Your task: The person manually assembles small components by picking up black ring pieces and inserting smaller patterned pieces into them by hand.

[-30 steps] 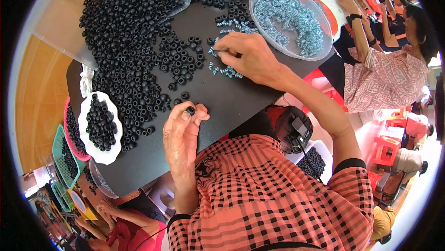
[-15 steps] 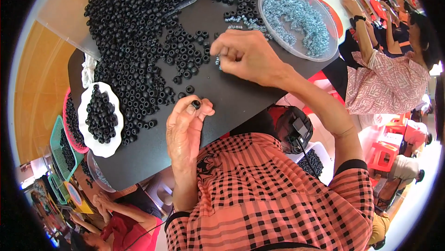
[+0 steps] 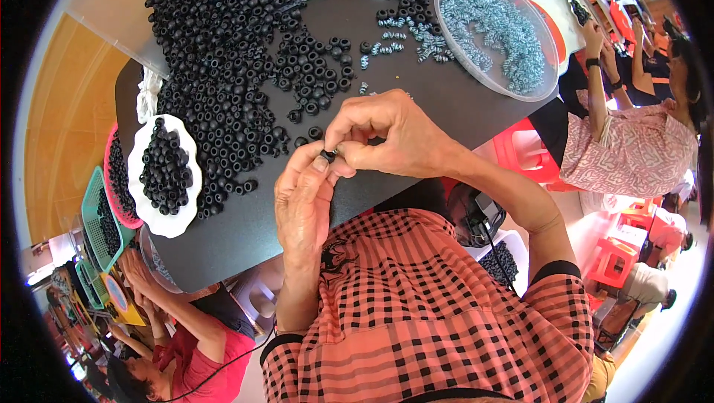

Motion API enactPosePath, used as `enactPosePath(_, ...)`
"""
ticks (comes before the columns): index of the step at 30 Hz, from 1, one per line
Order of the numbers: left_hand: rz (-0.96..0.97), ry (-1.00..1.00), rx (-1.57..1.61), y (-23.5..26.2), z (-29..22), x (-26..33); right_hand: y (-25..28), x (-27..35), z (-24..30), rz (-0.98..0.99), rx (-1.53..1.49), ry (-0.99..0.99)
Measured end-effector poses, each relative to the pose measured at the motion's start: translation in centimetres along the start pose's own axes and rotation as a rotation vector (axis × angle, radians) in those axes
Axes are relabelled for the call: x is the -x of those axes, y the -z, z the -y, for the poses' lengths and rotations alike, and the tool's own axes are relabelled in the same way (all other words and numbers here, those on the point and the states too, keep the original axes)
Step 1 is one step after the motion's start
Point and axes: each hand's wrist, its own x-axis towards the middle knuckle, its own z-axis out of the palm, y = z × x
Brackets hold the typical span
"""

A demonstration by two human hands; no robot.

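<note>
Table: I see a dark tabletop (image 3: 416, 98) under everything.
Loose heap: black rubber rings (image 3: 223, 39) spill across its far left.
Clear tub: silver-blue screws (image 3: 494, 27) fill it, far right, well apart from my hands.
White dish: scalloped plate (image 3: 152, 213) of more rings, at the left edge.
Right hand (image 3: 394, 139): fingertips pinched shut on the small part, from above.
Left hand (image 3: 305, 202): thumb and forefinger closed on the same part, from below.
Small part: one black ring (image 3: 328, 155), held between both hands above the table's near edge.

No packages, labels, signs or screens are clearly visible; only open trays and tubs of loose parts.
</note>
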Motion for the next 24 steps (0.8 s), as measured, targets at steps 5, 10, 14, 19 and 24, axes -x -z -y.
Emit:
enactPosePath(5, -0.017, -0.001, -0.042, -0.3, -0.1, -0.1, -0.3, 0.2, -0.4, 0.007, -0.064, -0.011)
enactPosePath(10, -0.018, -0.008, -0.096, -0.1, 0.1, 0.0, -0.2, 0.1, -0.4, 0.032, -0.142, -0.044)
enactPosePath(14, -0.008, -0.011, -0.120, -0.1, 0.1, 0.1, -0.3, 0.1, -0.5, 0.010, -0.189, -0.067)
enactPosePath(19, -0.010, -0.020, -0.126, -0.3, 0.1, 0.1, -0.7, 0.5, -0.2, -0.011, -0.147, -0.046)
enactPosePath(24, -0.019, -0.021, -0.133, -0.4, 0.1, 0.1, -1.2, 0.6, -1.1, -0.065, -0.154, -0.007)
